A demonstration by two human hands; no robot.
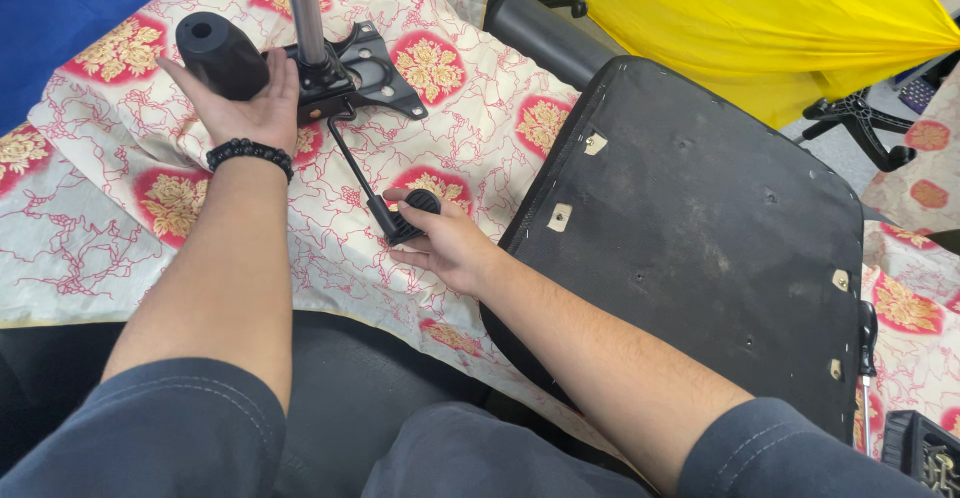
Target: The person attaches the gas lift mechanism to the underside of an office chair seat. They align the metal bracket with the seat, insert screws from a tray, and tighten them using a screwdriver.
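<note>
Here the fingers of the right hand (448, 243) curl around the black paddle grip (408, 215) at the near end of a thin lever rod (352, 165), thumb laid along the top of the grip and the other fingers tucked beneath it, so the grip is pinched between them. The rod runs from that grip up and to the far left into a black metal mechanism plate (368, 73). The left hand (247, 106) lies flat with its fingers pressed together against the side of a black tapered cover (219, 53), the thumb reaching toward the plate's base; a black bead bracelet (250, 152) circles the wrist. A shiny steel column (304, 8) rises from the plate, just right of the tapered cover, and leaves the picture at the top. All of this rests on a cream cloth with red and gold flowers (480, 108) that covers the work surface. To the right, touching the right forearm, a black seat pan (700, 248) lies underside up, with small pale tabs along its edge. Yellow fabric (760, 28) is bunched at the far right, and blue fabric (60, 8) fills the far left corner
</note>
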